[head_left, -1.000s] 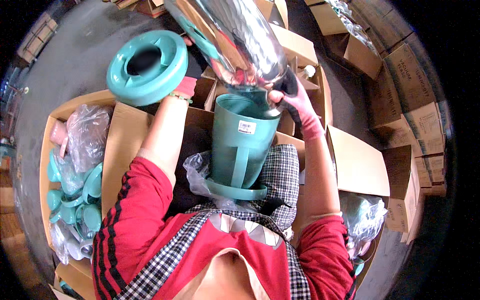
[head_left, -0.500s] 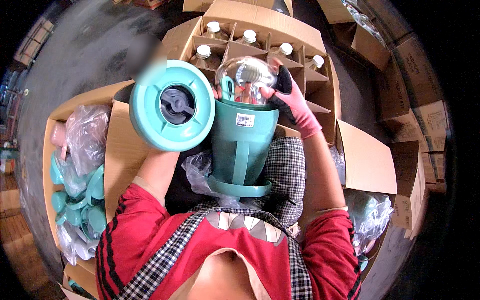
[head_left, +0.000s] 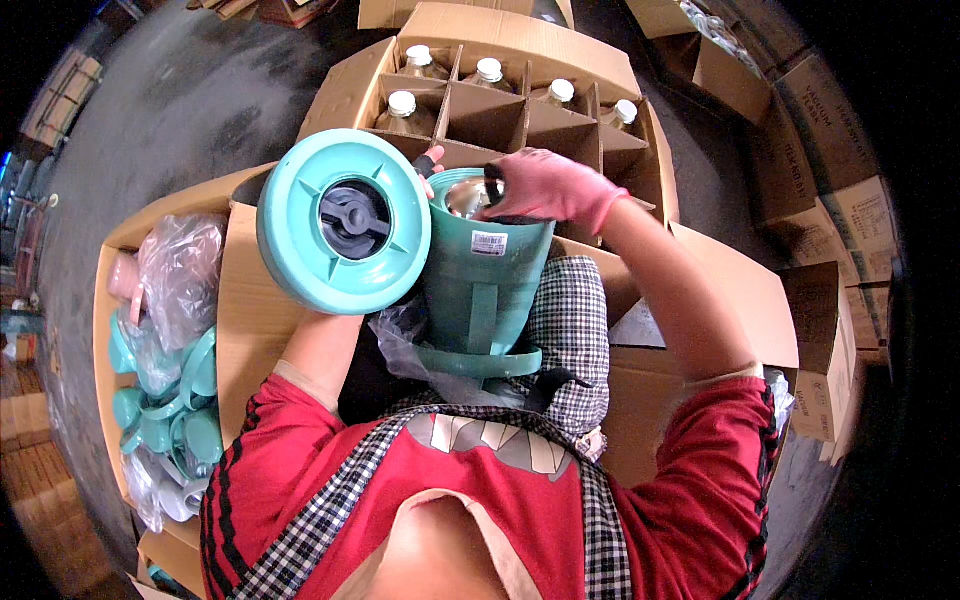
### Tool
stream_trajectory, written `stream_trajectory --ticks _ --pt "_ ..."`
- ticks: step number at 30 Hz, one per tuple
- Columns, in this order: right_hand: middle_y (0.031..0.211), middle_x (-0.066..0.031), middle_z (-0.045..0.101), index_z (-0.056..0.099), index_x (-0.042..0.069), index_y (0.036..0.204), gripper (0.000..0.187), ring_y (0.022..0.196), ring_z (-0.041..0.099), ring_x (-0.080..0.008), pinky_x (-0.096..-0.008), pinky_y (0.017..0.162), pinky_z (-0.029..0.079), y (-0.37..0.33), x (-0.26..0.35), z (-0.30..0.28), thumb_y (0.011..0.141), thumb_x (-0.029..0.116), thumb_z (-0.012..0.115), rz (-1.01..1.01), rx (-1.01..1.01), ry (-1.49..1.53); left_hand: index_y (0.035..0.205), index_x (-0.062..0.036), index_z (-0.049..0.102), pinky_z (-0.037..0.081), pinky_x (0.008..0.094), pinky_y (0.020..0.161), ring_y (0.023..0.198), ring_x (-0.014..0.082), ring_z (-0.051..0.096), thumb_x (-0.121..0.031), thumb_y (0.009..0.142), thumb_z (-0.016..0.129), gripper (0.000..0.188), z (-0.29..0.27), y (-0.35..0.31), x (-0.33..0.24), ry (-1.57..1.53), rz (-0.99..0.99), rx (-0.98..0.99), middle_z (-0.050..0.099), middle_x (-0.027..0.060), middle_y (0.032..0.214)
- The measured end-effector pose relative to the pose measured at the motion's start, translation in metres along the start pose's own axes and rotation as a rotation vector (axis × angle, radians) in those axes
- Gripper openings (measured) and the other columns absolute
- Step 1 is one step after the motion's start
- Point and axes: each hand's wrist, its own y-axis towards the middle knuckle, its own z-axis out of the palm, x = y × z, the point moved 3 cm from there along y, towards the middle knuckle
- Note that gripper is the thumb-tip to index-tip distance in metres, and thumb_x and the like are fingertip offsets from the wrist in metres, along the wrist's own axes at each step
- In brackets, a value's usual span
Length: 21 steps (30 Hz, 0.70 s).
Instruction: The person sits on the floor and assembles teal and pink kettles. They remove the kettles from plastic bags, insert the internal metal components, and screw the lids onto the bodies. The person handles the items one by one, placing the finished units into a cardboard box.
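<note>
A teal vacuum flask body [head_left: 478,285] with a handle stands upright against my lap, a small white label near its rim. A silver glass liner [head_left: 466,197] sits down inside its mouth, only its top showing. My right hand [head_left: 560,188], in a pink and black glove, curls over the mouth with fingers closed at the liner. My left hand [head_left: 430,162] is mostly hidden behind a teal round base piece [head_left: 297,215] with a dark centre, which it holds up beside the flask; fingertips show between the base and the flask rim.
Ahead, a divided cardboard box [head_left: 515,22] holds several white-capped bottles [head_left: 489,71]. To my left, an open carton [head_left: 105,300] contains teal parts [head_left: 203,435] and plastic bags [head_left: 178,262]. Stacked cartons [head_left: 830,130] stand at the right. Clear plastic [head_left: 405,345] hangs beside the flask.
The liner has gone down into the flask body from above its rim. My right hand has turned over and moved across the mouth. The base piece has barely moved.
</note>
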Motion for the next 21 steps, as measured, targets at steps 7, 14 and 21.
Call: stream_trajectory --ticks 7,14,21 --pt "0.084 -0.0123 0.058 0.056 0.001 0.096 0.064 0.074 0.055 -0.0184 -0.0296 0.066 0.045 0.001 -0.016 -0.01 0.073 0.061 0.046 0.036 -0.337 0.685 0.108 -0.0007 0.043 0.042 0.0315 0.082 0.096 0.0196 0.049 -0.017 0.083 0.047 0.03 -0.013 0.02 -0.035 0.109 0.162 -0.044 0.048 0.0138 0.107" --pt "0.097 -0.0105 0.054 0.047 0.003 0.11 0.064 0.082 0.052 -0.0147 -0.026 0.074 0.043 0.0 -0.051 -0.015 0.082 0.057 0.031 -0.171 -0.774 1.293 0.131 -0.0043 0.018 0.021 0.029 0.098 0.12 0.0173 0.026 -0.015 0.079 0.055 0.064 0.008 0.06 -0.042 0.565 0.347 0.364 0.023 0.0065 0.132" --pt "0.119 -0.0142 0.042 0.023 0.006 0.129 0.061 0.105 0.044 -0.02 -0.0296 0.09 0.035 0.005 -0.087 0.07 0.086 0.049 0.029 -0.12 -0.705 1.276 0.129 -0.0024 0.019 0.023 0.0323 0.099 0.119 0.0222 0.03 -0.027 0.075 0.061 0.073 -0.013 0.032 0.014 0.781 0.159 0.221 0.03 0.012 0.13"
